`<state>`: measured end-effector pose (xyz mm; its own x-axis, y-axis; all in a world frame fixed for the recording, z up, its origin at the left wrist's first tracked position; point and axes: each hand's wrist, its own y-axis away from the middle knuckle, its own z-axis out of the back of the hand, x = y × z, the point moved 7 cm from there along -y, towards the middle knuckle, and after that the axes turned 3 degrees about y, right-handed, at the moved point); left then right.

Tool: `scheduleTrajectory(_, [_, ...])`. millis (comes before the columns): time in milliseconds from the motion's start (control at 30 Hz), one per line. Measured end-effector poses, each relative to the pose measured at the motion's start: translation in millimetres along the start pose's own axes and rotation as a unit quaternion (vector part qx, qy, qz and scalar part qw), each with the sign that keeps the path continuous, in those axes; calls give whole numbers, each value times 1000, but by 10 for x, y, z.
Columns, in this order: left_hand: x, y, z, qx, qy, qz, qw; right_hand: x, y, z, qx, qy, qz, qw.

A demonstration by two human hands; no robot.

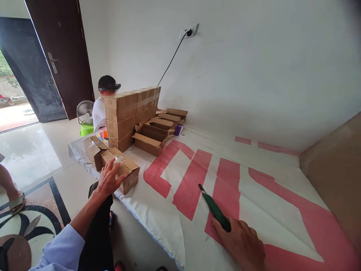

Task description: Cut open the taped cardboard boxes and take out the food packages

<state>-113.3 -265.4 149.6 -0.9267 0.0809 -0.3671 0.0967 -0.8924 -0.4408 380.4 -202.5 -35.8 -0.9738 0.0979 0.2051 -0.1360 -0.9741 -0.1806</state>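
Observation:
My left hand (108,178) rests on the near side of a closed cardboard box (128,163) with clear tape on top. Its thumb and fingers are apart, the fingers lying over the box's edge. A dark green box cutter (213,209) is gripped in my right hand (241,241), its narrow dark tip pointing up and left above the cloth. Right behind the box under my left hand, another cardboard box (94,148) has a raised flap. Several open cardboard boxes (152,137) stand in a row a little farther off.
A white cloth with red markings (194,180) covers the table. Taped boxes form a stack (121,124) at its far end, with a person (99,109) behind. A fan (85,112) stands at left. A black cord (172,60) hangs from the wall socket. Someone's foot (17,201) shows at left.

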Motion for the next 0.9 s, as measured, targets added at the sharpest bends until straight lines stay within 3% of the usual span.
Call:
scheduleTrajectory(167, [17,20,-174,19,-10,25,999,41,97,-24,-77,36,33,996])
scheduleTrajectory(533, [-79,128,-291,-1,-21,30,999,51,101,-18,-121,47,53,990])
scheduleTrajectory(733, [-338,259,-361,-25,2,11,1000,67,96,-3,-106,25,49,993])
scheduleTrajectory(900, [-624,437,-469,-2,31,14,999,62,96,15,-106,10,36,994])
